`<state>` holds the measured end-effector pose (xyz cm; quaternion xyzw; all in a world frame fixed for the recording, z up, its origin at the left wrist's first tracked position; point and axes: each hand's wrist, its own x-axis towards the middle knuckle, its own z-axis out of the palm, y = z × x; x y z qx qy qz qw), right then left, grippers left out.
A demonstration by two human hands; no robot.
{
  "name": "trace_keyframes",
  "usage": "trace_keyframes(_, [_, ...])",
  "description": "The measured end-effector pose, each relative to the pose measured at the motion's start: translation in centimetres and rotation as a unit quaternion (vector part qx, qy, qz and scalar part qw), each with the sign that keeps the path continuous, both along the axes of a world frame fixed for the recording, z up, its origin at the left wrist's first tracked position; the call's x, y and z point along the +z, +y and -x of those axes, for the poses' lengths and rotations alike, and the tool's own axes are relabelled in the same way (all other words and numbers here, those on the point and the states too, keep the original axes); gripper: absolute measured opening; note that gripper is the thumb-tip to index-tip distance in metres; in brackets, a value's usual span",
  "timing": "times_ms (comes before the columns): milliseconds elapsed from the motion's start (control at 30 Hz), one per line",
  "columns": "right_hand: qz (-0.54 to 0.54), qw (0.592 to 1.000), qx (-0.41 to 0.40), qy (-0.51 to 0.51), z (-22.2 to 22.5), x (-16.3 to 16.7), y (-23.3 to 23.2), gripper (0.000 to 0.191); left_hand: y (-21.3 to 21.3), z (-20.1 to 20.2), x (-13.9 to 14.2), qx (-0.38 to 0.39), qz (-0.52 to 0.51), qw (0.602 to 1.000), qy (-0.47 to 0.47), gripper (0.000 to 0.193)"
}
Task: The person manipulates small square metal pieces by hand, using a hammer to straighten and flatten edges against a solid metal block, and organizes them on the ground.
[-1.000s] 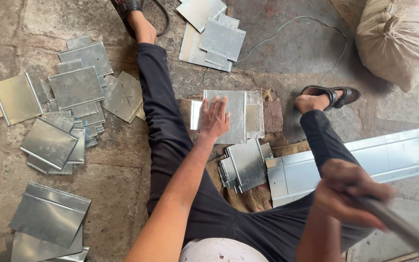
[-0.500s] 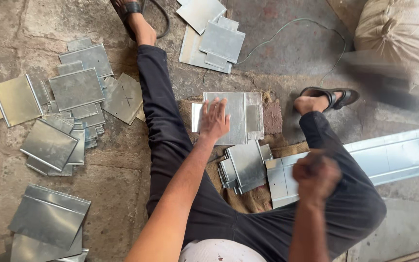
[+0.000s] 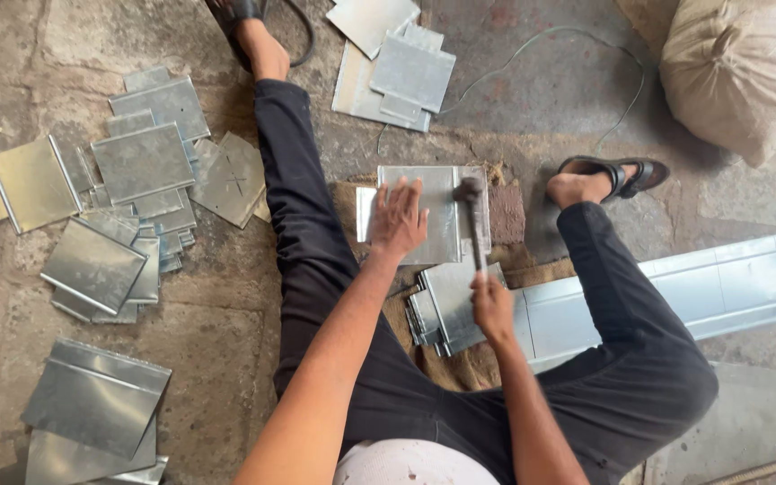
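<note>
Stone floor [image 3: 226, 332], scattered metal sheets [image 3: 141, 162], perhaps outdoors

Grey metal sheet [image 3: 437, 216], black trousers [image 3: 316, 260]

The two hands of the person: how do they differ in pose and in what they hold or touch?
The left hand lies flat, fingers spread, pressing on the metal sheet; the right hand is closed in a fist around the handle of a hammer. The left hand reaches farther from the body, while the right hand stays nearer, above a stack of sheets. Both are bare and work over the same sheet.
</note>
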<state>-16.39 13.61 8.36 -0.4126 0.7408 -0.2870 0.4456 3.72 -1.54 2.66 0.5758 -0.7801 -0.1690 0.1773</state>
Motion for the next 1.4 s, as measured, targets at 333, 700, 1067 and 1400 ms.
trace_keyframes(333, [0.446, 0.872, -0.119, -0.161, 4.9, 17.9, -0.4, 0.067, 0.6, -0.2, 0.8, -0.005, 0.027, 1.000, 0.008, 0.046])
trace_keyframes(700, [0.184, 0.951, 0.091, 0.231, 1.2, 0.3, -1.0, 0.043, 0.4, -0.5, 1.4, -0.011, 0.047, 0.998, 0.033, 0.037])
trace_keyframes(1067, [0.353, 0.915, -0.030, -0.195, 2.5, 15.9, 0.2, 0.059, 2.8, -0.4, 0.2, -0.040, -0.029, 0.998, -0.026, 0.048])
trace_keyframes(1400, [0.330, 0.936, -0.033, -0.121, 3.0, 1.1, 0.6, 0.034, 2.5, 0.2, 1.3, -0.024, -0.088, 0.995, -0.039, 0.082])
